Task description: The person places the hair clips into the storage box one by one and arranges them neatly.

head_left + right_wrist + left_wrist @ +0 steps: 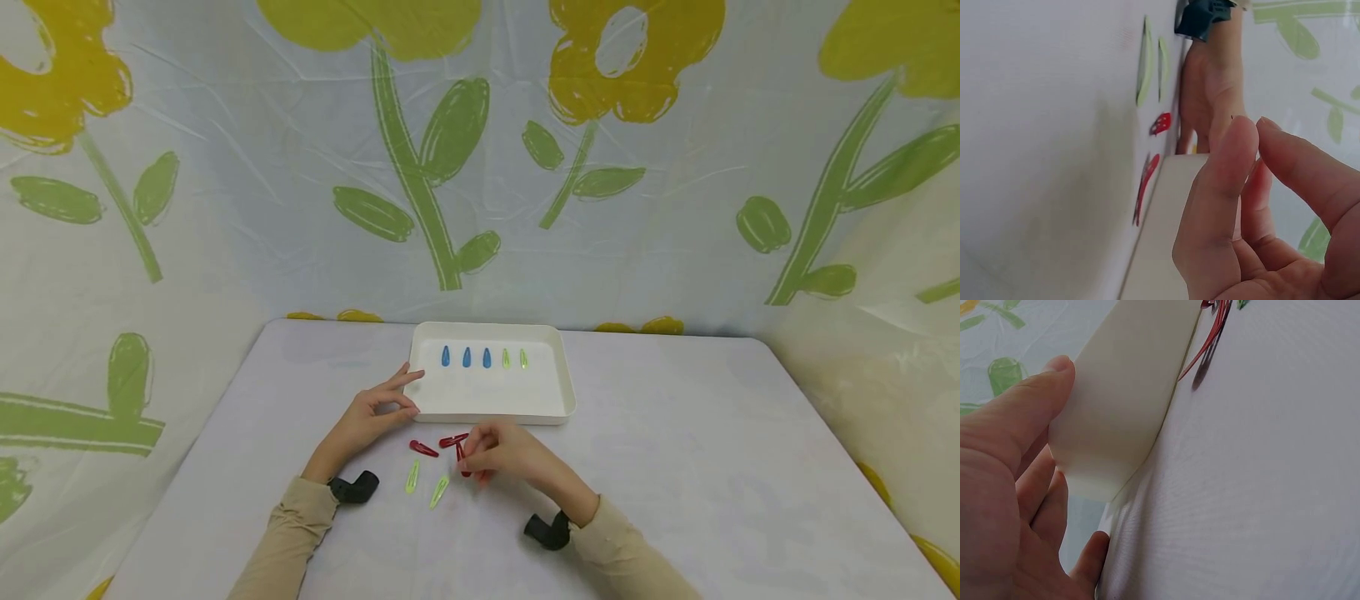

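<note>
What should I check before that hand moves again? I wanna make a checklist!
1. Left hand touching the tray: ok, it is at the left side.
2. Tray row neat: ok, three blue clips, then two green clips.
3. Room for more: ok, bare tray right of the greens.
4. Right hand has a firm pinch on its red clip: cannot tell, fingers hide part of it.
5. All greens in the tray: not ok, two loose green clips lie on the table.
</note>
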{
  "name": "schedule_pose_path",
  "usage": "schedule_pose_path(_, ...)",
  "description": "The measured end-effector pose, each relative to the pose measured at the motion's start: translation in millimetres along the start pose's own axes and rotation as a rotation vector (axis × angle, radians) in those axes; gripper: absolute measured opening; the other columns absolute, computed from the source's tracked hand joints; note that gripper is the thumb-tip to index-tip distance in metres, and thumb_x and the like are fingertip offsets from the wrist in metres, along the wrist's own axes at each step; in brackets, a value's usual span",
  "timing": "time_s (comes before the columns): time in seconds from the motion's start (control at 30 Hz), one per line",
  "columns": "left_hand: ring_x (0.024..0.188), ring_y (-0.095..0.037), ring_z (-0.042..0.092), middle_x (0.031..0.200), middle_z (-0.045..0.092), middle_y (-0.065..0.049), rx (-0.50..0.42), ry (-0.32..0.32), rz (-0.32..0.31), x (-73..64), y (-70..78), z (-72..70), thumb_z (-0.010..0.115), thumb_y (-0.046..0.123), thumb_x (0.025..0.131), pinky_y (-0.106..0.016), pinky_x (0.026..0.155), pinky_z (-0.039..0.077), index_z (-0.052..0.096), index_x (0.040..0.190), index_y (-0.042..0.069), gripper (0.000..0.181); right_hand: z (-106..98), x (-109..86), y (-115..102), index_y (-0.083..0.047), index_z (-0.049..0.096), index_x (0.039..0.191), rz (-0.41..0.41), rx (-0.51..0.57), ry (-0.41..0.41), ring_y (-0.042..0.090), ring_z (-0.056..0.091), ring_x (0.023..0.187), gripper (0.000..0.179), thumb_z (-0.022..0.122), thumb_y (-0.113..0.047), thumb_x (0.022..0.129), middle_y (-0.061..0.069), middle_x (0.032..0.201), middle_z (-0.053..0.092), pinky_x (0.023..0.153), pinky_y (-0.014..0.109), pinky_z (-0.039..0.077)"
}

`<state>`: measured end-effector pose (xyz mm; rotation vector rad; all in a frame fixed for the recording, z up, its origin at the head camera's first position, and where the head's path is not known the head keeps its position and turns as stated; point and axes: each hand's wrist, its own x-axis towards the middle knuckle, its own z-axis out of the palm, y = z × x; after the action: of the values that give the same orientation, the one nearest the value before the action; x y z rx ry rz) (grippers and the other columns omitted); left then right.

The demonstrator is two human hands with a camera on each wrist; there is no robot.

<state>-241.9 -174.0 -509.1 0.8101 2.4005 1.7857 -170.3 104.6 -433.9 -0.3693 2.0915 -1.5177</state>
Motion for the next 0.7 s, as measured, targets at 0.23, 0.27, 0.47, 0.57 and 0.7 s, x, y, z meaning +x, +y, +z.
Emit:
schedule_pose_path(0.23, 0.151, -0.026, 0.016, 0.149, 0.049, 0.004, 0.000, -0.007, -0.005, 0.5, 3.0, 0.5, 0.076, 0.015, 0.089, -0.059, 0.118, 0.011, 0.077, 0.092, 0.019, 0.005, -5, 1.2, -10, 0.002, 0.064, 0.086, -0.031, 0.008, 0.007, 0.017, 0.061, 0.056, 0.015, 0.076, -0.006, 0.086, 0.008, 0.073, 0.068, 0.063, 0.036, 0.059)
schedule_pose_path(0.27, 0.151, -0.026, 0.016, 0.149, 0.049, 0.005, 0.001, -0.008, -0.007, 0.6, 3.2, 0.5, 0.076, 0.016, 0.089, -0.058, 0.118, 0.011, 0.077, 0.093, 0.019, 0.005, -6, 1.1, -12, 0.002, 0.064, 0.086, -0.036, 0.015, 0.013, 0.017, 0.061, 0.056, 0.015, 0.076, -0.006, 0.086, 0.009, 0.074, 0.068, 0.063, 0.035, 0.059)
schedule_pose_path(0.47, 0.151, -0.025, 0.016, 0.149, 0.049, 0.006, -0.006, -0.007, -0.015, 0.6, 2.7, 0.5, 0.076, 0.019, 0.089, -0.059, 0.118, 0.011, 0.077, 0.092, 0.017, 0.004, -10, 3.1, -19, 0.003, 0.063, 0.087, -0.043, 0.039, 0.040, 0.016, 0.062, 0.057, 0.013, 0.074, -0.004, 0.087, 0.010, 0.075, 0.070, 0.062, 0.032, 0.059)
schedule_pose_path(0.57, 0.151, -0.026, 0.016, 0.149, 0.049, 0.006, -0.009, -0.010, -0.014, 0.1, 2.9, 0.2, 0.076, 0.022, 0.090, -0.059, 0.118, 0.011, 0.077, 0.092, 0.014, 0.008, -12, 5.9, -20, 0.003, 0.063, 0.088, -0.049, 0.046, 0.041, 0.016, 0.062, 0.057, 0.014, 0.074, -0.005, 0.087, 0.010, 0.076, 0.070, 0.061, 0.030, 0.058)
schedule_pose_path(0.7, 0.151, -0.027, 0.016, 0.149, 0.049, 0.003, -0.006, -0.013, 0.003, -0.5, 3.1, -0.4, 0.075, 0.021, 0.090, -0.059, 0.118, 0.012, 0.076, 0.092, 0.012, 0.010, -14, 9.7, -22, 0.004, 0.063, 0.089, -0.055, 0.069, 0.051, 0.016, 0.062, 0.056, 0.014, 0.074, -0.004, 0.086, 0.014, 0.076, 0.069, 0.061, 0.031, 0.059)
